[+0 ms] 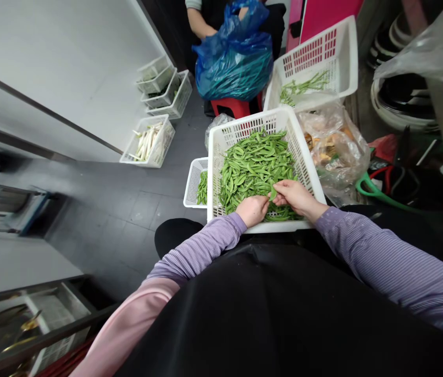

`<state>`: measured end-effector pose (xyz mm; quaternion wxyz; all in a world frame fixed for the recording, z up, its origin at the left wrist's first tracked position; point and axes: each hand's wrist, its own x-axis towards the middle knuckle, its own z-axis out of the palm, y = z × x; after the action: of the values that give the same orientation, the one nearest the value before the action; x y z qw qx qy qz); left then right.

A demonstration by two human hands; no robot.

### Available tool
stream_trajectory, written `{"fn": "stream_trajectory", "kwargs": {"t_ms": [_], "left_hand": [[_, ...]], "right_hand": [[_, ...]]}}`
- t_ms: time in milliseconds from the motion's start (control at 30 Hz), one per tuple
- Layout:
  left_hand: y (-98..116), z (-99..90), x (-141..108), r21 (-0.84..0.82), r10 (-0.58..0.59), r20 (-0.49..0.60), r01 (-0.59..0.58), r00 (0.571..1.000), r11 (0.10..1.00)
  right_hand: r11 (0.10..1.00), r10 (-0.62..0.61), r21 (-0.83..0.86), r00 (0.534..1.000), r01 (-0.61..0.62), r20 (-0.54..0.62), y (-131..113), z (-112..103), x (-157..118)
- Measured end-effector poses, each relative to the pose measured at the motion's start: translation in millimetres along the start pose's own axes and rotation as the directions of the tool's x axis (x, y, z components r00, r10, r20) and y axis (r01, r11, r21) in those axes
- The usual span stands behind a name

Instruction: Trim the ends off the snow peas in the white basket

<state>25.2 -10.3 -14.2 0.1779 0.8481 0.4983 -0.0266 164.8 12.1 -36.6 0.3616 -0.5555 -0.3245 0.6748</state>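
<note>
A white plastic basket (pixel 311 161) in front of my lap holds a heap of green pea pods (pixel 255 165). Over its near side, my two hands meet above the heap. My right hand (pixel 294 196) is closed in a pinch on a single snow pea pod (pixel 273 193). My left hand (pixel 253 209) is closed too, its fingertips at the near end of that same pod. The fingers partly cover the pod, so its full length is hidden.
A smaller white basket (pixel 190 189) with pods stands left. Ahead, a person's arm (pixel 201 23) reaches to a blue plastic bag (pixel 233 65) on a red stool (pixel 232 107). A white crate (pixel 350 57) and a clear bag of scraps (pixel 337 146) lie right, near green-handled scissors (pixel 378 191).
</note>
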Motion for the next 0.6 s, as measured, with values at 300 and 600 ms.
{"fn": "stream_trajectory", "kwargs": {"t_ms": [300,600], "left_hand": [[-5.8,3.0,-5.6,-0.051,0.055,0.017,-0.054,0.998,0.997],[-74.6,5.8,-14.4,0.014,-0.401,0.024,0.401,0.916,0.916]], "right_hand": [[0.977,0.082,-0.211,0.966,-0.029,0.246,7.8,-0.3,-1.4],[0.977,0.190,-0.161,0.910,-0.138,0.370,9.4,-7.1,0.8]]}}
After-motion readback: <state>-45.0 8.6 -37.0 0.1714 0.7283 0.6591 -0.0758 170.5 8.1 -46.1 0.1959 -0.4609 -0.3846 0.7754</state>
